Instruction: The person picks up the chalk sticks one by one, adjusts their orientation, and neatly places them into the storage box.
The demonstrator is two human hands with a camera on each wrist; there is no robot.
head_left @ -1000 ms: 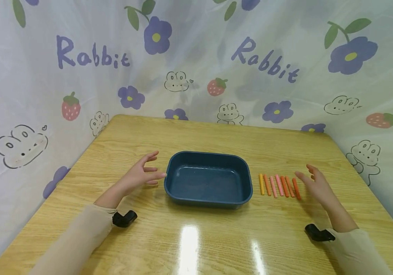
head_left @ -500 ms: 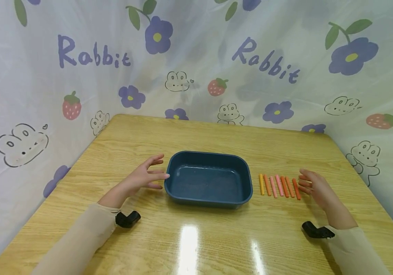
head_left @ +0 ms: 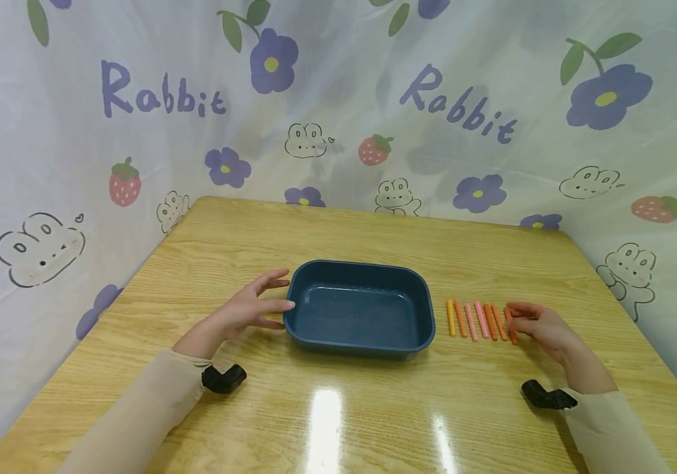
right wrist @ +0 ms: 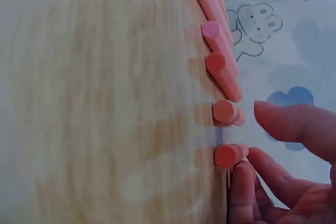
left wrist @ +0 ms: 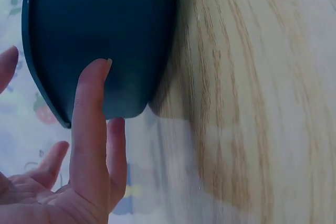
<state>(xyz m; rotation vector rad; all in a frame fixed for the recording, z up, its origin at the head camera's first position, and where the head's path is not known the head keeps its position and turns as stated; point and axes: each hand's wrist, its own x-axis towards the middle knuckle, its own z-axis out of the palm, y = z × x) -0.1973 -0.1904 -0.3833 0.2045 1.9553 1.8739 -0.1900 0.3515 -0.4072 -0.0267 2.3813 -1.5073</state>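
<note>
Right grip (head_left: 547, 332) moved to end stick (right wrist: 229, 156): slim, cylindrical, red-orange. Grip parted, holding nothing. Left grip (head_left: 237, 312) spread, empty.

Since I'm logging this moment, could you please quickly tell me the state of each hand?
Left hand: open, at the blue tray's left end; whether it touches cannot be told.
Right hand: open, holding nothing, fingers beside the rightmost stick.

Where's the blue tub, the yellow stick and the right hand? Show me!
Blue tub (head_left: 358, 317), head view: its inside floor.
Yellow stick (head_left: 451, 318), head view: the middle of its length.
Right hand (head_left: 547, 331), head view: the middle of the hand.
</note>
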